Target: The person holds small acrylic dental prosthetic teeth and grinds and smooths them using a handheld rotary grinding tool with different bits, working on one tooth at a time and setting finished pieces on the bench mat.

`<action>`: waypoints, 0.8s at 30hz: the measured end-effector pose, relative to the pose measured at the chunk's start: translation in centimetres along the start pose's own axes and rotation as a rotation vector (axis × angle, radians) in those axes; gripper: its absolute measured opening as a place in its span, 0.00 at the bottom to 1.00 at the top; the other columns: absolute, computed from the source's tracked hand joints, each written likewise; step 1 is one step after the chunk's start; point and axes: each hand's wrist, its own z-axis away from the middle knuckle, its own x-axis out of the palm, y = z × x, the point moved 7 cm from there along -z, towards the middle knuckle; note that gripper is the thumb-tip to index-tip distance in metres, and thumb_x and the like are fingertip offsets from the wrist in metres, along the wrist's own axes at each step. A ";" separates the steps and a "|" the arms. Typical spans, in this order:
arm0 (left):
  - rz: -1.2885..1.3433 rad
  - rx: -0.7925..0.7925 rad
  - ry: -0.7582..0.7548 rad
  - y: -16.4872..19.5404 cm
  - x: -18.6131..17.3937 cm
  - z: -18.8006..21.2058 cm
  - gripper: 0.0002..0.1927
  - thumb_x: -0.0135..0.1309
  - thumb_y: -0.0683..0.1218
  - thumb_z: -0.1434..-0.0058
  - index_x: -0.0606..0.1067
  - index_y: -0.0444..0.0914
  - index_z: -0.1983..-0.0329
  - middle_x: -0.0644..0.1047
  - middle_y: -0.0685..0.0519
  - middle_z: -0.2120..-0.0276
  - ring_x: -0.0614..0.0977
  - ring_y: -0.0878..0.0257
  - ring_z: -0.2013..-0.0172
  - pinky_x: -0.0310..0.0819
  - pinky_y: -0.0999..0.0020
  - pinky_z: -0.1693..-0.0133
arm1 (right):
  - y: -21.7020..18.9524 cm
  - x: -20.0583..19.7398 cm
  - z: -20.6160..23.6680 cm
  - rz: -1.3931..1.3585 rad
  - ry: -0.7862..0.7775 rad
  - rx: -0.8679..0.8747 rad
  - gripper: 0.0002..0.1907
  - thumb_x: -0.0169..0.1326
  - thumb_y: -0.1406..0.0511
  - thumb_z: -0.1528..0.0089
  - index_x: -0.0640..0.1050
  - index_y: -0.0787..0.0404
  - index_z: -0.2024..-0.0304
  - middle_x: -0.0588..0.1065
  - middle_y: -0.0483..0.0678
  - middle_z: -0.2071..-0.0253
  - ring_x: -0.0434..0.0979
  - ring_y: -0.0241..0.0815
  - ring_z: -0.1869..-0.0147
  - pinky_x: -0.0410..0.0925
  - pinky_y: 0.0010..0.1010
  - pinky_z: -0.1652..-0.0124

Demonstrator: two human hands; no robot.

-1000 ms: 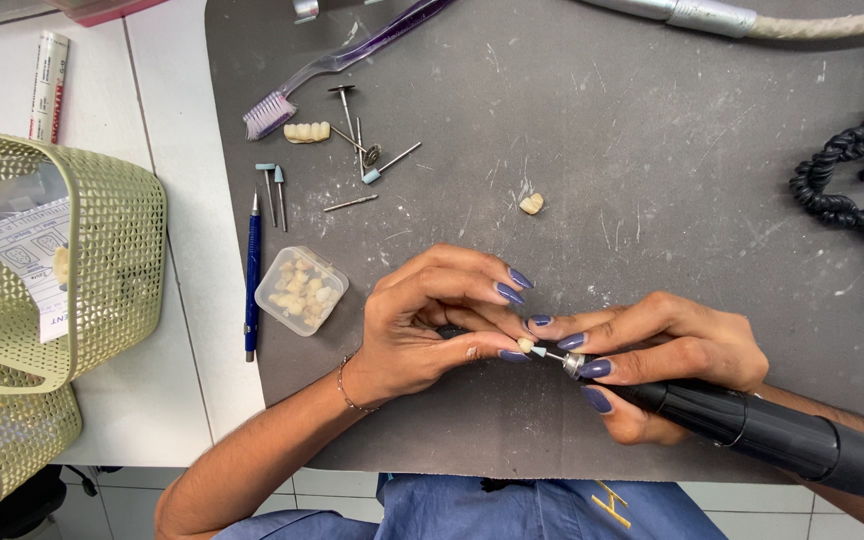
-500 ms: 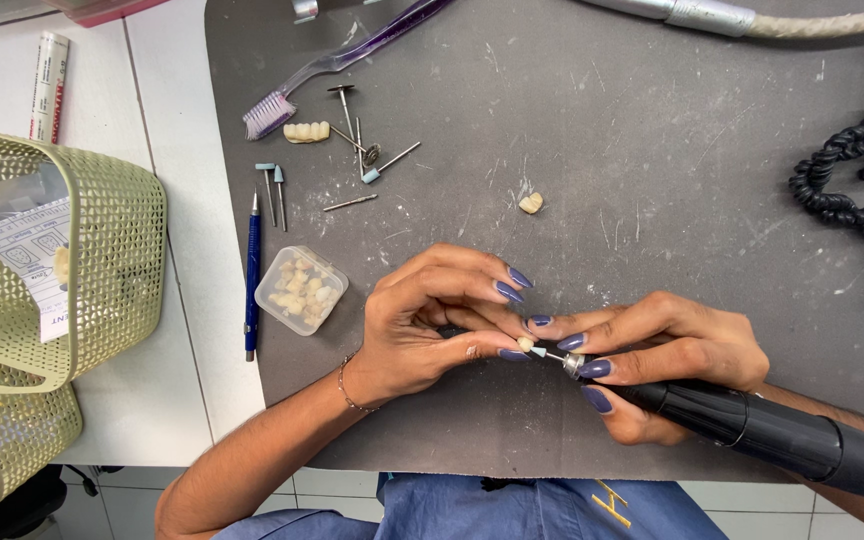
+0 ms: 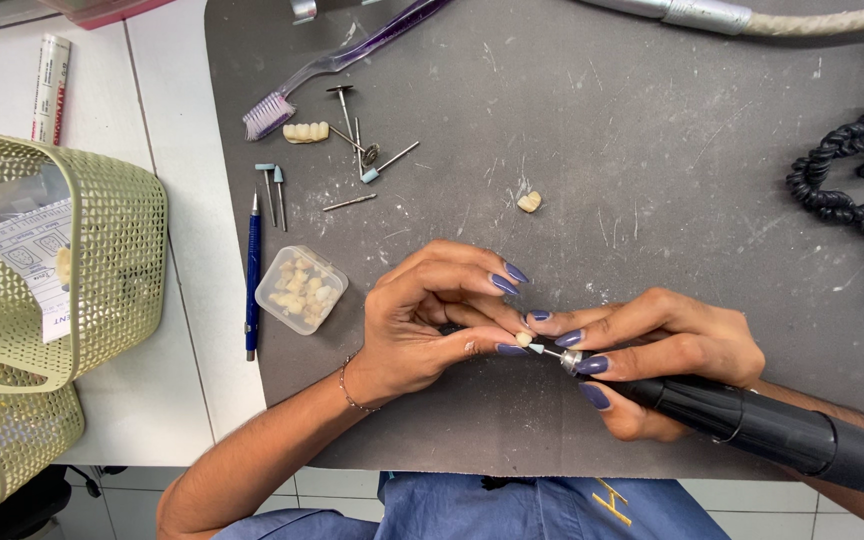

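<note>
A small cream tooth [image 3: 523,339] sits pinched between the thumb and fingertips of the left hand [image 3: 432,315], held just above a dark grey mat [image 3: 652,150] near its front edge. A pale blue bur [image 3: 537,348] touches the tooth from the right. The bur sticks out of a black handpiece [image 3: 752,428], which the right hand [image 3: 667,355] grips closed like a pen, fingers wrapped near the metal collar. The two hands touch at the fingertips, which steadies both.

To do this step well, it seems wise to keep that fingertip brace, press lightly, and turn the tooth rather than the tool, since the piece is tiny and could slip or fly off.

Further out on the mat lie a second loose tooth [image 3: 529,201], several spare burs [image 3: 362,150], a short row of joined teeth [image 3: 306,132] and a purple toothbrush [image 3: 342,60]. A clear box [image 3: 301,289] of teeth sits at the mat's left edge beside a blue pen [image 3: 253,275]. A yellow-green basket [image 3: 62,260] with papers stands on the white counter to the left. A coiled black cord [image 3: 852,190] lies at far right.
</note>
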 end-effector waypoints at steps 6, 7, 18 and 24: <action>0.213 -0.088 0.085 -1.6 0.4 0.6 0.21 0.60 0.33 0.34 0.69 0.30 0.40 0.68 0.40 0.39 0.84 0.49 0.48 0.87 0.64 0.46 | 0.4 -0.1 0.2 -0.015 0.028 -0.032 0.15 0.63 0.66 0.38 0.73 0.59 0.51 0.74 0.53 0.51 0.82 0.60 0.40 0.81 0.48 0.40; 0.234 -0.094 0.100 -1.8 0.5 0.7 0.21 0.60 0.32 0.34 0.68 0.30 0.40 0.68 0.40 0.39 0.84 0.49 0.47 0.87 0.63 0.45 | 0.4 -0.1 0.3 -0.016 0.025 -0.032 0.15 0.63 0.67 0.38 0.73 0.59 0.51 0.73 0.53 0.51 0.82 0.60 0.40 0.80 0.48 0.39; 0.302 -0.126 0.189 -2.6 0.8 1.2 0.22 0.59 0.28 0.36 0.68 0.29 0.41 0.68 0.41 0.40 0.84 0.51 0.46 0.86 0.62 0.43 | 0.7 0.3 0.6 -0.019 0.010 -0.031 0.15 0.63 0.67 0.37 0.73 0.59 0.51 0.72 0.52 0.50 0.79 0.62 0.37 0.79 0.47 0.38; 0.290 -0.114 0.171 -2.4 0.9 1.2 0.22 0.59 0.29 0.36 0.68 0.29 0.41 0.67 0.41 0.40 0.84 0.51 0.47 0.85 0.62 0.42 | 0.4 0.2 0.4 0.000 0.025 -0.027 0.14 0.64 0.66 0.37 0.74 0.59 0.51 0.73 0.52 0.50 0.81 0.61 0.38 0.79 0.47 0.38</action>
